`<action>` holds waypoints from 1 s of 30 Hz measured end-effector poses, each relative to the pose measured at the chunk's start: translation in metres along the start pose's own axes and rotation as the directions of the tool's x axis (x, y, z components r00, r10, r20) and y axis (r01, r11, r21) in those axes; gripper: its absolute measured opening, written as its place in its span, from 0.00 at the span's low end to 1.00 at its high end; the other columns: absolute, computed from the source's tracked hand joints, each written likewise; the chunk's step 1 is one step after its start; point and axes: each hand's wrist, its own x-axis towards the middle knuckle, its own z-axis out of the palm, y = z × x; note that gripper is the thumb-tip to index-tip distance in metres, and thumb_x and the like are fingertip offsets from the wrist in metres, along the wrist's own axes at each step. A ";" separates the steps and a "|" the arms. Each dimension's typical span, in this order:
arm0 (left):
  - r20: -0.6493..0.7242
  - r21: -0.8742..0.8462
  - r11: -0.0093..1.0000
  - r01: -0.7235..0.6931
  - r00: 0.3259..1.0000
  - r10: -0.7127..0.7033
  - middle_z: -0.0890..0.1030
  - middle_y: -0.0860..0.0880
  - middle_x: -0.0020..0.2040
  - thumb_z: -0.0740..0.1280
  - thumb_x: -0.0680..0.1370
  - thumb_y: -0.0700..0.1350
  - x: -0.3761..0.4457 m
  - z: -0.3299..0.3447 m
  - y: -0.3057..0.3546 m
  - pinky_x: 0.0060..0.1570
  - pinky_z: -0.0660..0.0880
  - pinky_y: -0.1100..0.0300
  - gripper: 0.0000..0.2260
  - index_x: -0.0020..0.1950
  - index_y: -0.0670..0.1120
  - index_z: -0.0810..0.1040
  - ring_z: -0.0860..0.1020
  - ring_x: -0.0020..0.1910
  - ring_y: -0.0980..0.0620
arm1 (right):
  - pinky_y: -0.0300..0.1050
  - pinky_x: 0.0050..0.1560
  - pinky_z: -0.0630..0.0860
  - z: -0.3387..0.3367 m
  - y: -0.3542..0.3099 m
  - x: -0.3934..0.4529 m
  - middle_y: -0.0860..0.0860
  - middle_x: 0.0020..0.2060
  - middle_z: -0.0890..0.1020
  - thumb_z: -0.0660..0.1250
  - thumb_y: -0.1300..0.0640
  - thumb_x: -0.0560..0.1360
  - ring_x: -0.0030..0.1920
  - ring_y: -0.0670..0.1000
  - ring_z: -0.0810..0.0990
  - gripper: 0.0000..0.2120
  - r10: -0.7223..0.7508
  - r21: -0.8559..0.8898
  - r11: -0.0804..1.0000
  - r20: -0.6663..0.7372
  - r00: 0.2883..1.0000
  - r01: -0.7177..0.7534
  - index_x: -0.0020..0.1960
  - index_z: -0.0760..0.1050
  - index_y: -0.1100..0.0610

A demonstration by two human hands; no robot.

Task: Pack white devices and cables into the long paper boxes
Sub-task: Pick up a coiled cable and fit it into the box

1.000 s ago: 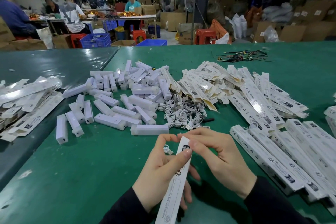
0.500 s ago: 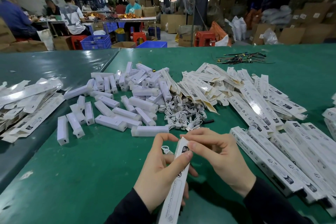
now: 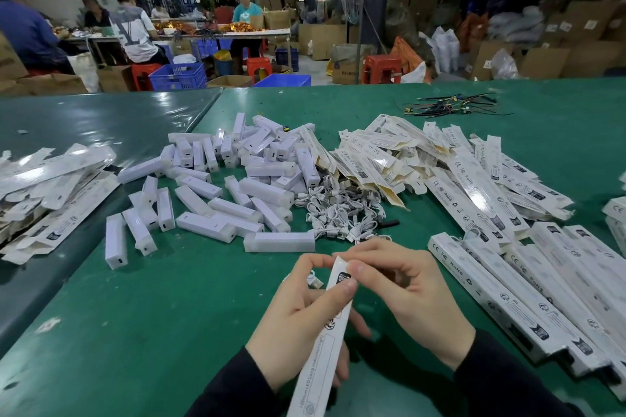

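Your left hand (image 3: pixel 298 322) is wrapped around a long paper box (image 3: pixel 323 345), thumb pressed on its printed top face near the far end. Your right hand (image 3: pixel 406 294) pinches that same far end, fingers curled at the box's tip. A small white cable end (image 3: pixel 314 281) sits just beside the box inside the curl of your left fingers; you can't tell whether it is held. Just beyond your hands lies a tangle of white cables (image 3: pixel 338 213), with white devices (image 3: pixel 237 189) scattered beyond and to the left. To the right of your right hand, more boxes (image 3: pixel 528 291) lie side by side on the green table (image 3: pixel 152 315).
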 end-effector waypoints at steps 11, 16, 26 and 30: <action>-0.025 0.021 0.997 0.068 0.997 -0.068 0.85 0.38 0.44 0.70 0.71 0.51 0.000 -0.004 0.005 0.18 0.70 0.65 0.20 0.55 0.38 0.76 0.76 0.19 0.47 | 0.39 0.47 0.78 -0.001 0.000 0.002 0.55 0.42 0.85 0.72 0.66 0.69 0.44 0.49 0.83 0.07 0.090 0.172 0.981 0.018 0.996 -0.092 0.43 0.87 0.57; 0.049 0.004 0.998 0.060 0.997 -0.060 0.84 0.36 0.43 0.71 0.71 0.50 -0.002 -0.006 0.009 0.19 0.68 0.67 0.11 0.45 0.43 0.83 0.74 0.18 0.49 | 0.40 0.41 0.79 -0.002 0.001 0.005 0.56 0.36 0.83 0.72 0.61 0.65 0.38 0.51 0.80 0.04 0.330 0.438 0.825 0.138 0.934 -0.356 0.38 0.85 0.60; 0.180 -0.071 0.995 0.076 0.982 -0.063 0.83 0.32 0.45 0.68 0.74 0.49 -0.005 -0.008 0.013 0.19 0.68 0.68 0.09 0.46 0.45 0.84 0.75 0.18 0.50 | 0.38 0.38 0.76 -0.005 -0.002 0.007 0.55 0.32 0.82 0.71 0.65 0.65 0.33 0.48 0.77 0.03 0.345 0.447 0.800 0.201 0.917 -0.400 0.36 0.84 0.61; 0.198 -0.089 0.989 0.118 0.975 -0.099 0.82 0.31 0.44 0.67 0.74 0.49 -0.005 -0.009 0.013 0.17 0.67 0.68 0.12 0.48 0.40 0.81 0.74 0.17 0.50 | 0.36 0.40 0.75 -0.008 -0.006 0.005 0.53 0.33 0.82 0.74 0.63 0.65 0.36 0.49 0.77 0.01 0.232 0.325 0.903 0.181 0.956 -0.281 0.36 0.84 0.60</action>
